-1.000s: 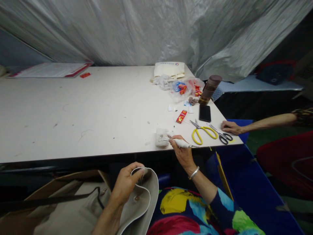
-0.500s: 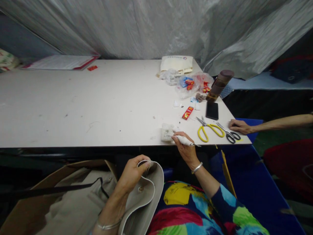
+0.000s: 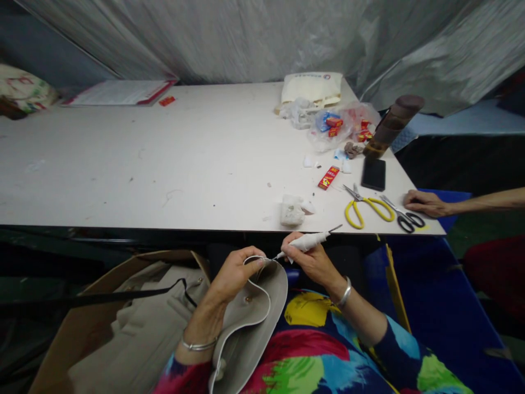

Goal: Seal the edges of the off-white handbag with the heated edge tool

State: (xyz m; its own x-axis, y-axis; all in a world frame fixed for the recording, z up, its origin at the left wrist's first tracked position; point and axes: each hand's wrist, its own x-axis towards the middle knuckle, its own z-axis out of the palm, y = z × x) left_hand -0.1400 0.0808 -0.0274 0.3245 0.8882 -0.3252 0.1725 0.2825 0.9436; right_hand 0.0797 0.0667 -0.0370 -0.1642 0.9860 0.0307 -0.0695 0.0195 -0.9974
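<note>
My left hand [image 3: 235, 276] pinches the upper edge of a grey-beige bag [image 3: 268, 323] with pale edges and a small metal snap, held over my lap. My right hand [image 3: 309, 260] is closed round a pointed tool [image 3: 309, 241] with a thick white wrapped handle. Its thin tip touches or nearly touches the bag's edge, just right of my left fingers. A thin dark metal end sticks out at the handle's other side. On the table's front edge, above my right hand, sits a small whitish block [image 3: 292, 212], its material unclear.
Yellow-handled scissors [image 3: 365, 208] and black-handled scissors [image 3: 404, 216] lie at the table's right, near another person's hand [image 3: 426, 203]. Behind them are a phone [image 3: 373, 174], a bottle [image 3: 391, 128] and a red box [image 3: 329, 178]. Left below stands a carton [image 3: 77, 334] holding similar grey-beige pieces.
My right hand has brought the white-handled tool from the whitish block on the table down to the bag's edge. My left hand keeps its hold. The view has shifted slightly.
</note>
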